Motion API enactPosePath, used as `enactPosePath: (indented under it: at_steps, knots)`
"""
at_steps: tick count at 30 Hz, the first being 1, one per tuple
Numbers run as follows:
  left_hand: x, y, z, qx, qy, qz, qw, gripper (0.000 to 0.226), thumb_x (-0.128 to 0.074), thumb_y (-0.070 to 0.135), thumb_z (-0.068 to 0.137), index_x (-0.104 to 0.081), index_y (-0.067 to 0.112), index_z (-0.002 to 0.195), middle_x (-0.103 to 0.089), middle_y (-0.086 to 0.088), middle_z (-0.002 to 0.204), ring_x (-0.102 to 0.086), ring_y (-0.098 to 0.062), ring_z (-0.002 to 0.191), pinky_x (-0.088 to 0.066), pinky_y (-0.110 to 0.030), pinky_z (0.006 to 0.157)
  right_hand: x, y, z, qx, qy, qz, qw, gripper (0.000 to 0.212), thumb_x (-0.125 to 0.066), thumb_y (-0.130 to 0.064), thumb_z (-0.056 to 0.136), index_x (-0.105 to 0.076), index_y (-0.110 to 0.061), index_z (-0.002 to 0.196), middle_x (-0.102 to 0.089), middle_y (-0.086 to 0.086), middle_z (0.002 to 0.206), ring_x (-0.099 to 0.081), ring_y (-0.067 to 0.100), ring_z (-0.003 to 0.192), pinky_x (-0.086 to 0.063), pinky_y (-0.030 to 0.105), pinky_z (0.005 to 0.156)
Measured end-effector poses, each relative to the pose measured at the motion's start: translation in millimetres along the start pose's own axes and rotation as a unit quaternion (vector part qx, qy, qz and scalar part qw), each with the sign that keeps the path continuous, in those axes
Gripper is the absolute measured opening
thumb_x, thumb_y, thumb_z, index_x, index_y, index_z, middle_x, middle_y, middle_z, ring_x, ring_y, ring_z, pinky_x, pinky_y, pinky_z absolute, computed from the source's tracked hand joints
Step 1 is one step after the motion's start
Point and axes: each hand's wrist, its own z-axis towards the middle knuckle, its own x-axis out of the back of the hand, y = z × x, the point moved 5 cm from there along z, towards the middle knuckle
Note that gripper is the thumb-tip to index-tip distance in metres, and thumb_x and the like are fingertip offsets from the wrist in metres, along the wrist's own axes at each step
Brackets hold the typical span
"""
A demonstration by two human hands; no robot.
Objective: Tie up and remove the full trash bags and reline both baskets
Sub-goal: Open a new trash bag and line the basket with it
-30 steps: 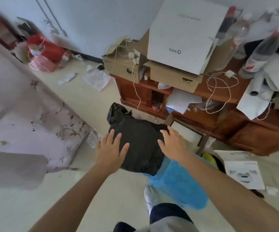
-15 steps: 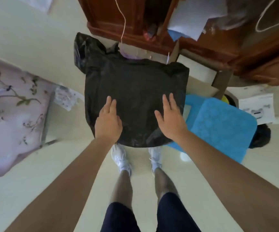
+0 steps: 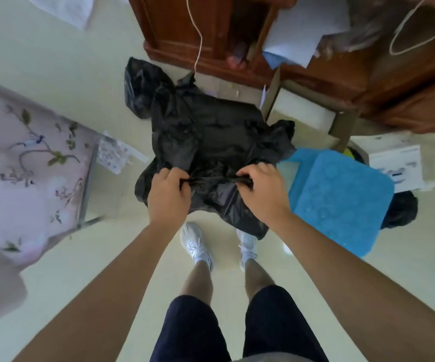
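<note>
A large black trash bag (image 3: 211, 131) hangs crumpled in front of me above the pale floor. My left hand (image 3: 168, 194) and my right hand (image 3: 260, 192) each pinch its bunched near edge, about a hand's width apart, with a twisted strip of plastic stretched between them. Behind its upper left corner another lump of black plastic (image 3: 139, 87) rests on the floor. A further dark bag (image 3: 401, 210) shows at the right, half hidden behind a blue mat. No basket is visible to me.
A blue mat (image 3: 341, 199) lies right of the bag. A brown wooden cabinet (image 3: 315, 71) with a hanging white cable (image 3: 198, 43) stands behind. A floral-covered bed (image 3: 28, 158) fills the left. Papers (image 3: 396, 168) lie at the right. My white shoes (image 3: 198, 246) stand below the bag.
Both hands went from lying flat and open on the spread bag to gripping its near edge in fists. The bag has gone from smooth to crumpled.
</note>
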Motion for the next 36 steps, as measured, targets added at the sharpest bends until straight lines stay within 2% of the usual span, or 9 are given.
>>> enactPosePath:
  at_steps: [10, 13, 17, 21, 24, 26, 28, 31, 36]
  knots:
    - [202, 129, -68, -0.049, 0.163, -0.070, 0.983, 0.032, -0.056, -0.007, 0.073, -0.034, 0.016, 0.076, -0.036, 0.003, 0.078, -0.036, -0.022, 0.075, -0.024, -0.030, 0.065, 186, -107, -52, 0.125, -0.157, 0.103, 0.974, 0.039, -0.060, -0.072, 0.081, -0.058, -0.036, 0.096, -0.056, -0.018, 0.074, -0.053, -0.002, 0.069, -0.040, 0.022, 0.064]
    - [239, 149, -98, -0.045, 0.239, -0.083, 0.966, 0.033, -0.055, -0.012, 0.071, -0.035, 0.014, 0.076, -0.038, -0.002, 0.081, -0.036, -0.020, 0.072, -0.025, -0.031, 0.060, 219, -131, -70, 0.142, -0.190, 0.210, 0.949, 0.050, -0.053, -0.075, 0.083, -0.061, -0.036, 0.112, -0.064, -0.006, 0.076, -0.063, 0.006, 0.069, -0.052, 0.032, 0.069]
    - [264, 145, -145, -0.035, 0.299, -0.032, 0.953, 0.033, -0.061, -0.013, 0.071, -0.040, 0.012, 0.078, -0.044, -0.003, 0.085, -0.042, -0.024, 0.074, -0.032, -0.026, 0.059, 239, -167, -62, 0.240, -0.016, 0.171, 0.955, 0.034, -0.053, -0.043, 0.099, -0.057, -0.026, 0.128, -0.059, -0.007, 0.091, -0.059, 0.006, 0.074, -0.052, 0.035, 0.075]
    - [291, 116, -209, 0.005, 0.362, -0.006, 0.932, 0.038, -0.061, -0.013, 0.072, -0.037, 0.015, 0.077, -0.044, -0.002, 0.084, -0.039, -0.019, 0.076, -0.031, -0.022, 0.062, 236, -221, -59, 0.306, 0.085, 0.067, 0.946, 0.051, -0.063, -0.035, 0.092, -0.054, -0.013, 0.136, -0.054, 0.010, 0.124, -0.053, 0.029, 0.118, -0.043, 0.044, 0.099]
    - [313, 89, -267, 0.048, 0.411, -0.021, 0.910, 0.038, -0.058, -0.017, 0.071, -0.037, 0.014, 0.077, -0.046, -0.006, 0.083, -0.037, -0.017, 0.074, -0.032, -0.018, 0.064, 207, -241, -64, 0.224, -0.039, -0.055, 0.972, 0.093, -0.050, -0.070, 0.087, -0.023, -0.013, 0.155, -0.028, 0.016, 0.157, -0.022, 0.034, 0.147, -0.014, 0.052, 0.118]
    - [325, 67, -308, 0.066, 0.438, -0.023, 0.896, 0.039, -0.058, -0.018, 0.071, -0.037, 0.014, 0.078, -0.045, -0.006, 0.083, -0.035, -0.017, 0.073, -0.033, -0.013, 0.065, 175, -247, -76, 0.169, -0.188, -0.087, 0.964, 0.119, -0.052, -0.088, 0.071, -0.022, -0.009, 0.154, -0.038, 0.014, 0.153, -0.037, 0.034, 0.140, -0.028, 0.051, 0.114]
    - [333, 38, -352, 0.090, 0.453, -0.005, 0.887, 0.036, -0.059, -0.017, 0.073, -0.038, 0.013, 0.078, -0.046, -0.004, 0.084, -0.036, -0.018, 0.074, -0.035, -0.016, 0.064, 146, -262, -110, 0.161, -0.329, -0.069, 0.928, 0.102, -0.070, -0.079, 0.064, -0.055, -0.005, 0.133, -0.063, 0.014, 0.125, -0.060, 0.030, 0.114, -0.049, 0.041, 0.097]
    - [340, -13, -425, 0.156, 0.457, 0.022, 0.875, 0.030, -0.063, -0.013, 0.076, -0.044, 0.009, 0.077, -0.051, -0.003, 0.085, -0.044, -0.024, 0.077, -0.044, -0.035, 0.062, 110, -308, -167, 0.206, -0.359, 0.011, 0.910, 0.034, -0.077, -0.046, 0.081, -0.074, -0.014, 0.092, -0.072, 0.005, 0.097, -0.067, 0.025, 0.095, -0.053, 0.036, 0.086]
    - [325, -126, -576, 0.278, 0.348, 0.135, 0.885, 0.027, -0.070, -0.006, 0.069, -0.057, 0.016, 0.079, -0.060, 0.001, 0.085, -0.057, -0.031, 0.086, -0.047, -0.038, 0.073, 49, -428, -309, 0.359, -0.288, -0.021, 0.888, 0.029, -0.066, -0.039, 0.092, -0.070, -0.012, 0.105, -0.066, 0.000, 0.097, -0.060, 0.023, 0.091, -0.040, 0.031, 0.072]
